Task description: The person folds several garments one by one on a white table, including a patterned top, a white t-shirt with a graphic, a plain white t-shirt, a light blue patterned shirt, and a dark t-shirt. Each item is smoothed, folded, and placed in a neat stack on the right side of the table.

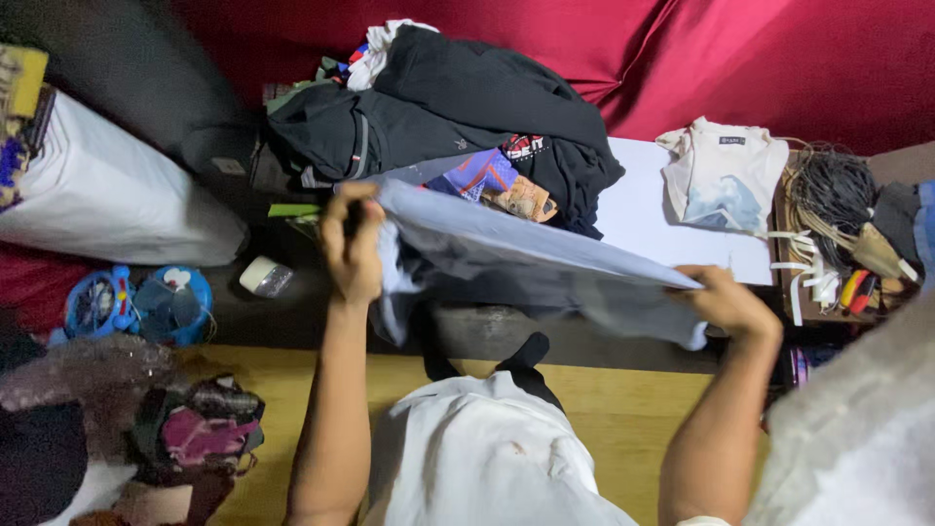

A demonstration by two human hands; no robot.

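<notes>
Above a white board (648,219), left hand (353,244) and right hand (726,304) grip a stretched grey garment (526,258).

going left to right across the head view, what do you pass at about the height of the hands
blue fan → small white container → left hand → pale blue garment → right hand → bundle of cables

1. The left hand (353,244) is raised, its fingers (336,209) curled shut around a pinch of pale grey cloth (526,248).
2. The right hand (729,304) sits lower (wrist bent), fingers closed on the same cloth's far end.
3. Both forearms are bare and reach forward, well apart.
</notes>
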